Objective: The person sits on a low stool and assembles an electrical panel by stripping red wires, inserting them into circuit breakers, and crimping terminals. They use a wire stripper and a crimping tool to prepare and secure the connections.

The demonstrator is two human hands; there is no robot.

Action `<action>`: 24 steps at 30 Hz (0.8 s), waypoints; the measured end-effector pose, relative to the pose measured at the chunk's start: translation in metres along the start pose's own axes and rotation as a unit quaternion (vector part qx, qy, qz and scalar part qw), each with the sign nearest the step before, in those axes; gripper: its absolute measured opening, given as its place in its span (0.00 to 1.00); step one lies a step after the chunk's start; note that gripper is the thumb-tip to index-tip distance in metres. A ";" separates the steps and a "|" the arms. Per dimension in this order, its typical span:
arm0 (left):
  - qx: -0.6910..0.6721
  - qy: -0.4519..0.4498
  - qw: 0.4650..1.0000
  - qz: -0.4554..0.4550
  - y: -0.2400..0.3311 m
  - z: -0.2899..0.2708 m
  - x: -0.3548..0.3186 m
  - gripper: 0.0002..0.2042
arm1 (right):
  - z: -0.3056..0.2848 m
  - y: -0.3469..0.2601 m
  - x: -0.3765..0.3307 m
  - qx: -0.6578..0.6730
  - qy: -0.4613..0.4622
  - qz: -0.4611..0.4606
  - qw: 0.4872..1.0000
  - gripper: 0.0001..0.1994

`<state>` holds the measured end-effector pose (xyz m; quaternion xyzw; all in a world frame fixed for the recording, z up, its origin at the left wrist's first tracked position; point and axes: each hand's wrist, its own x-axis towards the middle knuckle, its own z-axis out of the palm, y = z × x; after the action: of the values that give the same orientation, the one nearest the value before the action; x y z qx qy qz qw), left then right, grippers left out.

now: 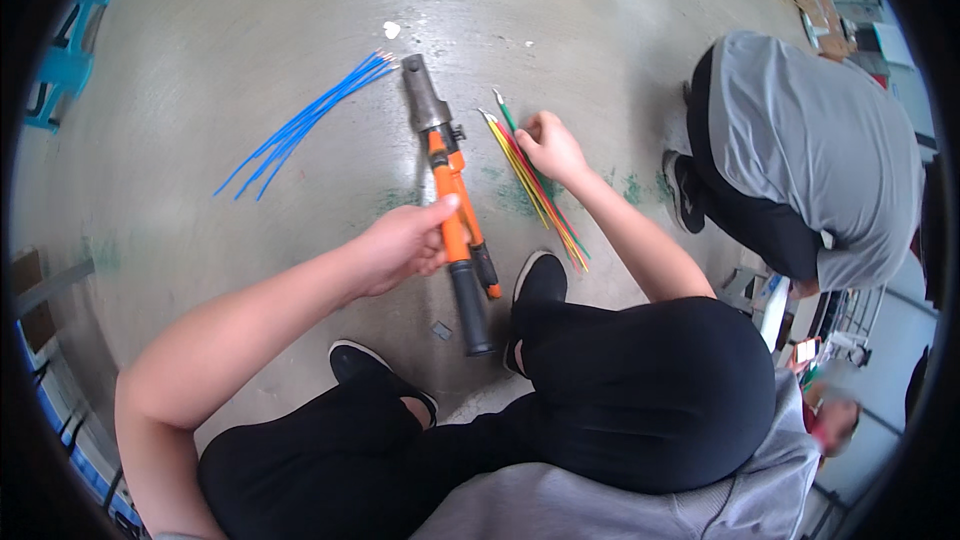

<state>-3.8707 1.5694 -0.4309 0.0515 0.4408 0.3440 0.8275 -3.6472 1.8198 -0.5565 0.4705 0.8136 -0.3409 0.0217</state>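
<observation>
crimping tool and loose wires on a concrete floor

the surface is a bare grey concrete floor [600, 30], smooth, with some green stains. the room looks like a workshop; a turquoise stool [62, 60] stands at the far left, and another person in a grey shirt [815, 140] crouches at the right.

the long crimping tool [450, 190] lies on the floor in front of the person's black shoes [538, 285], metal head away, orange and black handles toward the knees. it is probably heavy and stiff, with steel at the head, so the rubber handles seem the best place to take it. the left hand [405, 240] is loosely curled around the orange handle, thumb on top.

the right hand [550, 145] rests with bent fingers on a bundle of red, yellow and green wires [540, 190], just beside the tool. these look light, thin and springy, easy to scatter; pinching them together near the middle seems safer. a fan of blue wires [300, 125] lies apart at the left.
</observation>
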 end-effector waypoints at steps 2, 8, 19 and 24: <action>-0.023 -0.009 1.000 0.017 0.003 0.006 0.010 0.26 | -0.014 -0.048 -0.020 0.033 -0.075 0.076 0.994 0.24; 0.223 -0.155 0.957 0.102 0.038 0.008 0.023 0.19 | -0.110 -0.153 -0.133 0.385 -0.417 0.255 0.783 0.26; 0.708 0.233 0.644 0.172 -0.045 -0.128 0.003 0.16 | -0.157 -0.111 -0.087 0.091 -0.341 0.208 0.912 0.21; 0.722 0.266 0.608 0.194 -0.083 -0.139 0.001 0.14 | -0.160 -0.106 -0.071 0.052 -0.357 0.218 0.907 0.20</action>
<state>-3.9332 1.4772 -0.5478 0.6233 0.7265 0.0651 0.2819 -3.6448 1.8238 -0.3514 0.4833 0.6100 -0.5145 0.3601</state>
